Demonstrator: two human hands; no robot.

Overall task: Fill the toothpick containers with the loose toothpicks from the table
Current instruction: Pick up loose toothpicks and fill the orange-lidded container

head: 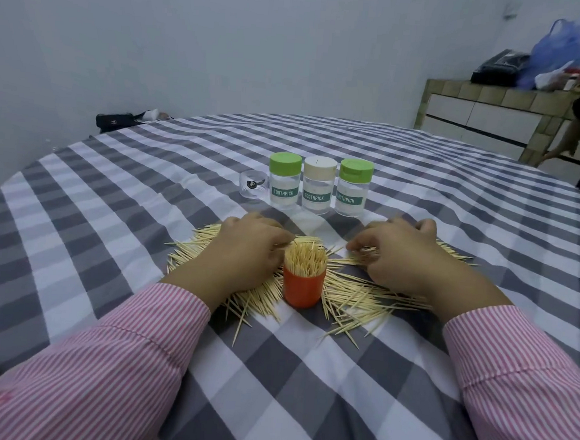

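Orange cup at frame center is already crammed, sitting in the loose toothpicks. Left hand pinches a few at its rim, right hand curls around some more. Forcing extras in could tip it; capped jars wait behind.

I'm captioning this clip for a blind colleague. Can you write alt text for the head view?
Two hands, left hand and right hand, gather loose toothpicks around an orange container packed with upright toothpicks, on a grey-and-white checked tablecloth. Behind stand three capped jars labelled TOOTHPICK and a small clear cup.
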